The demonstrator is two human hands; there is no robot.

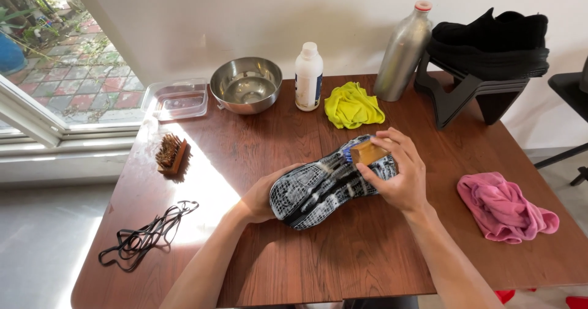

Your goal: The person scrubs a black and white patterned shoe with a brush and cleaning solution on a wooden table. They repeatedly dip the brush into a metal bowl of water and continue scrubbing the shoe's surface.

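Nearest you, your two bare forearms reach up from the bottom edge over a brown wooden table [343, 266]. Your left hand [260, 197] is cupped around one end of a shoe [324, 183] that lies sole-up at the middle of the table, its black and white patterned tread facing you; the fingers are tucked behind the shoe and hidden. Your right hand [397, 173] is clenched on a small wooden-backed brush [366, 152], pressed against the sole at the shoe's far end, with blue bristles just showing beneath the block. To scrub well here, it seems best to keep the left hand bracing the shoe firmly so it cannot slide, and to hold the brush flat to the tread so the bristles reach into the grooves. To your left, near the table's edge, lie loose black shoelaces [147, 235], and beyond them a second brush with brown bristles [171, 153] in a patch of sunlight. To your right rests a crumpled pink cloth [505, 208]. Farther back sit a yellow-green cloth [352, 105], a white plastic bottle [308, 76], a steel bowl [246, 84] and a clear plastic tray [177, 99]. At the far right stand a tall metal bottle [403, 52] and a black shoe [490, 39] on a dark stand [465, 94].
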